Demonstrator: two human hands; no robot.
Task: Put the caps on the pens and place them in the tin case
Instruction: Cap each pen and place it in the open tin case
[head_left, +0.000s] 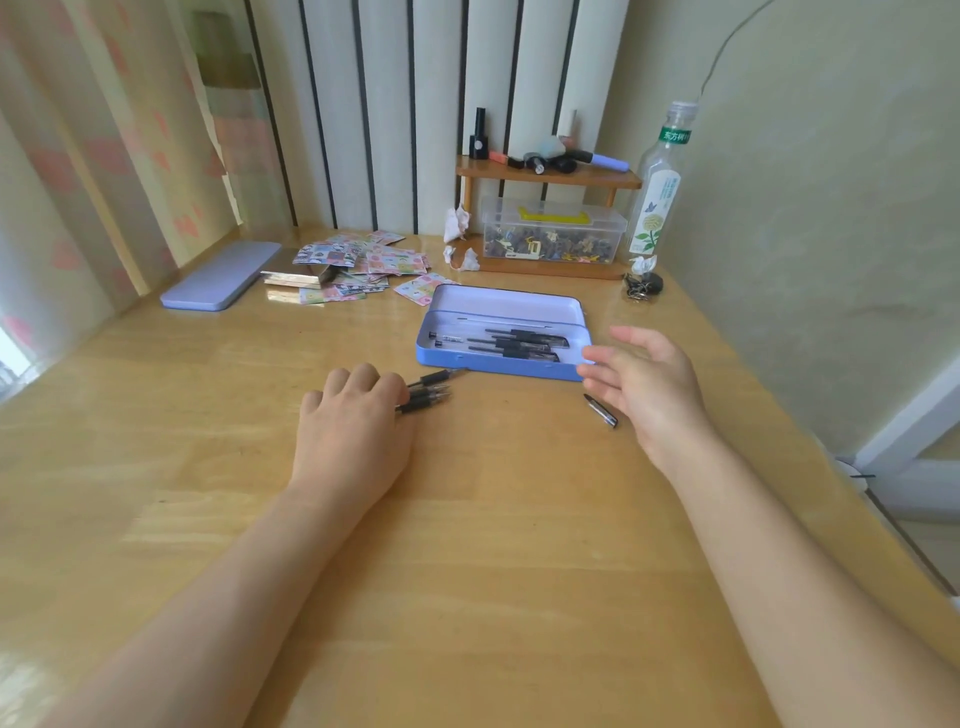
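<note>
An open blue tin case (488, 364) lies on the wooden desk with several capped black pens (524, 344) inside. In front of it, my left hand (353, 415) rests palm down over a small bunch of uncapped black pens (428, 396), fingers curled on their barrels; their tips point right toward the case. My right hand (644, 384) hovers open beside the case's right end, holding nothing. A single pen cap (601, 410) lies on the desk just left of that hand.
The case's lilac lid (221, 283) lies at the far left. Patterned cards (358, 265) are scattered behind the case. A small wooden shelf (550, 179) with a clear storage box (553, 234) stands at the back; a plastic bottle (657, 192) is beside it.
</note>
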